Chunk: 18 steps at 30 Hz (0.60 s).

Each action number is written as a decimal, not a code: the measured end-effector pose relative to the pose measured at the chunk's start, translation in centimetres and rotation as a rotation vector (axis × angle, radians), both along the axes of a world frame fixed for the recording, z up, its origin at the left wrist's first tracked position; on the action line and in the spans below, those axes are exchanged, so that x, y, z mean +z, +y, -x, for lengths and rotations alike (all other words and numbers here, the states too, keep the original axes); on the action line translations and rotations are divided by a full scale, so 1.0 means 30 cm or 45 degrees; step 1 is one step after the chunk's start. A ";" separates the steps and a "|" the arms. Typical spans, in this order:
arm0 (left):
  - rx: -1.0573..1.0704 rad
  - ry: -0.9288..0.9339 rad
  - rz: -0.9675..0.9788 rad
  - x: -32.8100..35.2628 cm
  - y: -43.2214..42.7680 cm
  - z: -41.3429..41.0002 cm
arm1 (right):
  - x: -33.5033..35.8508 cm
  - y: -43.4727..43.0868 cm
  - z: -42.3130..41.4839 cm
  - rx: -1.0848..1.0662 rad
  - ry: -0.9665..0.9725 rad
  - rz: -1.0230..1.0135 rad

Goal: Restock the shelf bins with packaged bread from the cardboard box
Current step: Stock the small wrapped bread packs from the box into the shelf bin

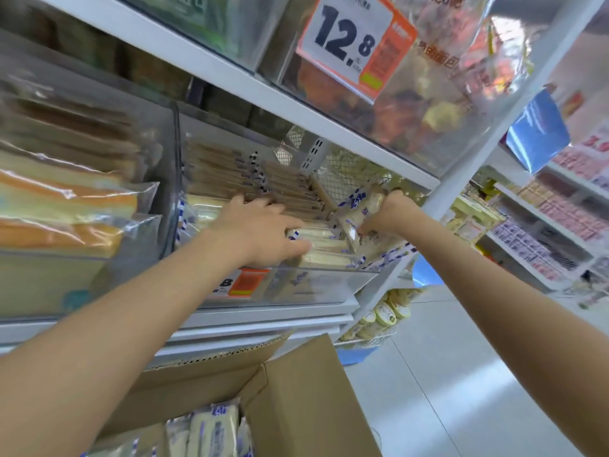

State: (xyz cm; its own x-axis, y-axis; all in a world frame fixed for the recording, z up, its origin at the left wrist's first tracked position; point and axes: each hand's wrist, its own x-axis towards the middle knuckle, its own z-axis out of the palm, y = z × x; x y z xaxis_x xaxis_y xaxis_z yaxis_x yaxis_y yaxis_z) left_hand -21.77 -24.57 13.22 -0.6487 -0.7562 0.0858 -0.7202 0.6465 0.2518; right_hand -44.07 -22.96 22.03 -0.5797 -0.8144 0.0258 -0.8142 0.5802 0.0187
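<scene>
Wedging a bread pack into the bin
Left hand, fingers spread flat, presses the stocked row; at its 3 o'clock the right hand grips the pack at the bin's right end. Jammed in tilted, it may crumple or topple out. Cardboard box sits at 6 o'clock.

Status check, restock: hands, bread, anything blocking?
Grips: left hand open, pressing on binned packs; right hand holding a bread pack, tilted, at the bin right end. The box holds more. Nothing blocking in view.
</scene>
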 end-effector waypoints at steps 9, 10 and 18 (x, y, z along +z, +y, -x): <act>-0.003 0.016 -0.011 0.008 0.008 -0.002 | -0.075 -0.007 0.002 0.158 -0.130 0.241; -0.003 0.019 -0.011 0.007 0.007 -0.002 | -0.085 0.004 0.006 0.241 -0.115 0.361; 0.000 -0.001 -0.015 0.004 0.006 -0.005 | -0.066 -0.029 0.010 0.351 0.057 0.133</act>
State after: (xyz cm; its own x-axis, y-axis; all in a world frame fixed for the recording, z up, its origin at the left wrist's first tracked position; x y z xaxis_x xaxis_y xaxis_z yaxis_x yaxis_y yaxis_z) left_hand -21.62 -24.39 13.35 -0.6489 -0.7570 0.0764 -0.7202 0.6436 0.2590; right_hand -44.38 -23.82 20.06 -0.3334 -0.9326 0.1385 -0.9411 0.3379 0.0099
